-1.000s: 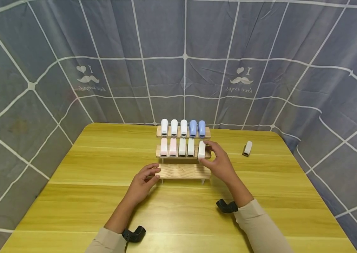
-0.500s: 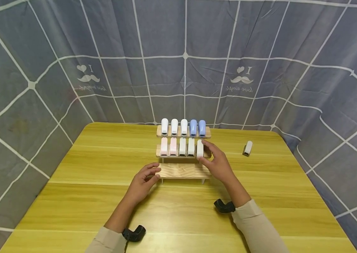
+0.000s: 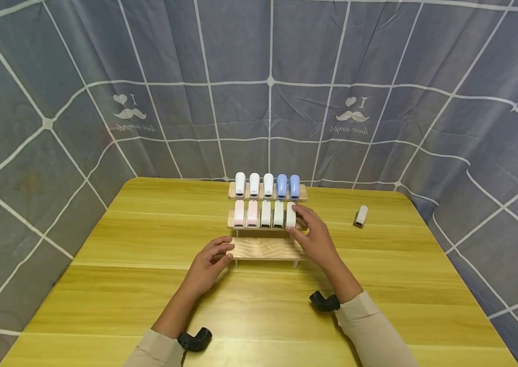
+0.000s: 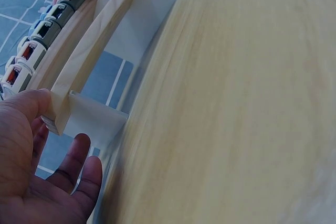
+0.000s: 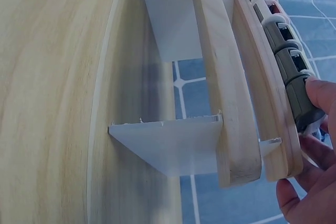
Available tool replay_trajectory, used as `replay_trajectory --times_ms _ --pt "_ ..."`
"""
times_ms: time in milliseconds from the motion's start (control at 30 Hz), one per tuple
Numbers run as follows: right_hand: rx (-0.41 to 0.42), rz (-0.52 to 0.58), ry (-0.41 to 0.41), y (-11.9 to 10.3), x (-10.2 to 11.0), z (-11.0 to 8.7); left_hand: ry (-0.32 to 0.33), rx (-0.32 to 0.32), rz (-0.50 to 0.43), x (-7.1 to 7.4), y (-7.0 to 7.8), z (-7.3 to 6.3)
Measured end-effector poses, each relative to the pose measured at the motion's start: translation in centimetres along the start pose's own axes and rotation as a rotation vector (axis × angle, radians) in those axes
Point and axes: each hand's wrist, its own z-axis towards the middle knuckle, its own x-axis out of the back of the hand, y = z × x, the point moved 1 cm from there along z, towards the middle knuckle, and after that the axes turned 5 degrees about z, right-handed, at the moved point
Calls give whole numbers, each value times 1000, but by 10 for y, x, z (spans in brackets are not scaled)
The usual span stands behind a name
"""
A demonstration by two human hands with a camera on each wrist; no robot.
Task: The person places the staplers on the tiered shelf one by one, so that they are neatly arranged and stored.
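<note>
In the head view, my right hand [image 3: 316,238] pinches a white stapler [image 3: 291,215] between thumb and fingers at the right end of the middle shelf [image 3: 302,224] of a three-step wooden rack. This small stapler stands beside two others with pale tops [image 3: 278,214] and two pink ones [image 3: 252,214]. Its grey base [image 5: 303,103] shows in the right wrist view. My left hand [image 3: 207,266] holds the left end of the lowest shelf [image 3: 265,248], thumb at the front corner and fingers at the back one. In the left wrist view its other fingers [image 4: 86,182] hang loosely bent.
On the top shelf [image 3: 231,191] stand white staplers [image 3: 254,185] and two blue ones [image 3: 294,187]. Another white stapler [image 3: 360,216] lies on the wooden table [image 3: 148,239], right of the rack. A grey checked curtain [image 3: 240,112] surrounds the table's back and sides.
My right hand has moved the white stapler slightly left, closer to its neighbour in the middle row, and straightened it. The left hand has stayed at the lowest shelf's end.
</note>
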Motion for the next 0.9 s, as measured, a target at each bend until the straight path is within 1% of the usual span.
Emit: replay_trajectory --times_ms 533,800,900 --pt "19 -36 68 1 -4 0 -4 -15 2 0 -1 0" --pt "28 -40 86 2 -6 0 1 -18 4 0 -2 1" --pt "20 -30 80 2 -5 0 4 -18 10 0 -2 1"
